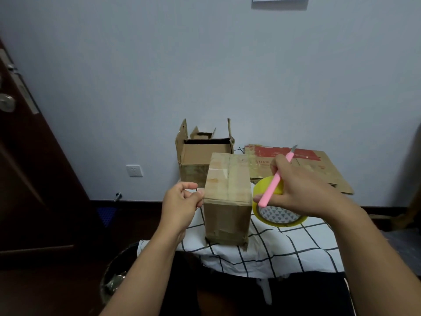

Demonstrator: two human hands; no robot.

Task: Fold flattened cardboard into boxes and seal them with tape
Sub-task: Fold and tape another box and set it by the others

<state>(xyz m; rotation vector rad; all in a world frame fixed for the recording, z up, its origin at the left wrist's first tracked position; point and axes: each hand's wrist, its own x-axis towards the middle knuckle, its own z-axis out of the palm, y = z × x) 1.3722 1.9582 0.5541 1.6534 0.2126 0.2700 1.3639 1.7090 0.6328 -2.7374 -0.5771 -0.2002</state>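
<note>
A closed brown cardboard box [226,197] stands upright on the checked cloth of the table [273,247], with tape along its top seam. My left hand [182,201] sits at the box's upper left edge, thumb and fingers pinched together at a strip of clear tape there. My right hand [303,190] is to the right of the box and holds both a pink craft knife [276,179], blade pointing up and away, and a yellow tape roll [276,213].
An open cardboard box [200,158] with raised flaps stands behind the closed one. Flattened cardboard [319,165] with red print lies at the back right. A waste bin [116,277] sits on the floor at lower left, beside a dark door [34,156].
</note>
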